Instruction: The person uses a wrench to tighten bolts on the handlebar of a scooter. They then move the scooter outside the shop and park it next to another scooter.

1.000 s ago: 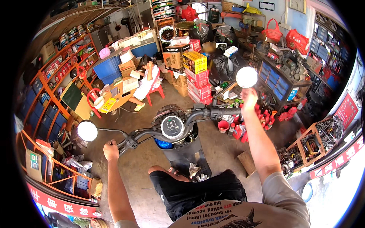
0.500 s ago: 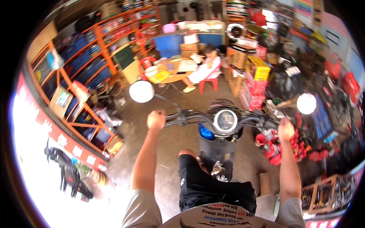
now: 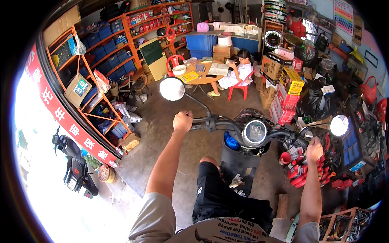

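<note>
I sit astride a dark electric scooter [image 3: 242, 166]. My left hand [image 3: 182, 121] is wrapped round the left handlebar grip, and my right hand [image 3: 314, 150] closes on the right one. Between them sits a round display [image 3: 254, 132] in the middle of the handlebar. A round mirror [image 3: 172, 89] rises beyond my left hand, and another mirror [image 3: 339, 125] stands out past my right. A blue object [image 3: 231, 141] is tucked below the handlebar at the left. Pale work gloves [image 3: 236, 180] lie on the footboard. Both grips are mostly hidden by my fingers.
Ahead, a person [image 3: 240, 73] sits on a red chair at a round wooden table [image 3: 198, 79]. Orange shelves [image 3: 125, 38] line the left. Stacked cartons [image 3: 283, 89] and red parts [image 3: 302, 174] crowd the right. Another scooter [image 3: 77, 170] stands outside at the left.
The table, shelves and scooter handlebar have all shifted to the right in my view, and the picture is sharper. Both hands stay on the grips.
</note>
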Tool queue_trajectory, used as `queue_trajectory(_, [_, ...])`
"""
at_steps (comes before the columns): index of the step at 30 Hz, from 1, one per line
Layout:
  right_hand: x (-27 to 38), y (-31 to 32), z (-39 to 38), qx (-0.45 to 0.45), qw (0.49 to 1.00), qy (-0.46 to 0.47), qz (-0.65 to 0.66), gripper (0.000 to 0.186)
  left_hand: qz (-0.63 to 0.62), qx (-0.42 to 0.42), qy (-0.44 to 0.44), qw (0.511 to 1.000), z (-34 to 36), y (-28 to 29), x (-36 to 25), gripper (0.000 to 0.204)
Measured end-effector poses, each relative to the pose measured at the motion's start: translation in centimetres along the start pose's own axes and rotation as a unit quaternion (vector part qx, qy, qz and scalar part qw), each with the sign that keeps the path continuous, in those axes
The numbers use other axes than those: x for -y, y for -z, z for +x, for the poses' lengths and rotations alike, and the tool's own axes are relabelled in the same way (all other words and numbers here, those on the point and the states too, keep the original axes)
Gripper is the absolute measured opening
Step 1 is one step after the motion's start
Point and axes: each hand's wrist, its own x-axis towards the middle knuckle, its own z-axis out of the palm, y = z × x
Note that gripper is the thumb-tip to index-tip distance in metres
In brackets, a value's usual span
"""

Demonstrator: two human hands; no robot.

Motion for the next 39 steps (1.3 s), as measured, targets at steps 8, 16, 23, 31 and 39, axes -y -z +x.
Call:
queue_trajectory(8, [-0.7,-0.1,1.2,-0.018,0.994,0.107,-0.017,0.024,0.007,-0.032,-0.049,0.998,0.1,-0.7,-0.2,0.033])
queue_trajectory(16, [0.8,0.7,2.8,0.253,0.931,0.242,-0.104,0.030,0.050,0.036,-0.084,0.995,0.6,-0.1,-0.3,0.036])
queue_trajectory(23, [-0.7,-0.7,3.6,0.278,0.945,0.158,-0.066,0.047,0.032,0.118,-0.057,0.991,-0.4,0.3,-2.7,0.039])
queue_trajectory(31, [2.6,2.4,2.7,0.272,0.958,0.084,-0.042,0.044,0.032,0.122,-0.104,0.987,0.4,-0.4,-1.0,0.041])
queue_trajectory(39, [-0.1,-0.8,3.1,0.259,0.950,0.171,-0.031,0.048,0.076,0.131,-0.170,0.974,1.4,-1.4,0.5,0.044])
